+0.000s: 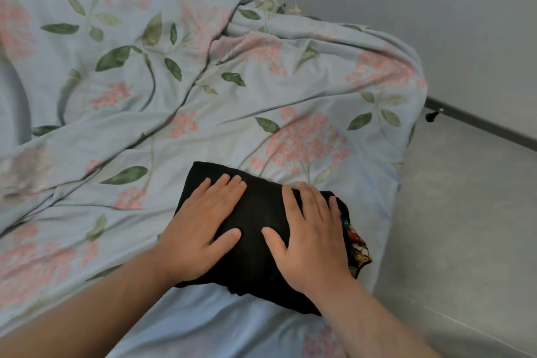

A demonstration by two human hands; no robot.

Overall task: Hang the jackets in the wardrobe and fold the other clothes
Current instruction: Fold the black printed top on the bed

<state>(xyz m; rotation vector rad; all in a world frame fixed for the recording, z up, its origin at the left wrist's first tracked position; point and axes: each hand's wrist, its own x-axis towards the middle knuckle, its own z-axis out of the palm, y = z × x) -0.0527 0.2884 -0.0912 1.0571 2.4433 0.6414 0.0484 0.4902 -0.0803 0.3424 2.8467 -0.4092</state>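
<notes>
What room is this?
Probably a bedroom: a rumpled pale-blue floral duvet covers a bed, a folded black garment lies on it under both flat hands, and a grey floor meets a plain wall.

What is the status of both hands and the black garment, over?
Left hand flat, pressing the folded black garment. Right hand flat on it too. Garment lies on floral duvet, colourful print showing at right edge. Nothing blocking.

Matt black cloth garment [255, 221], cotton-like duvet [174, 102]
</notes>
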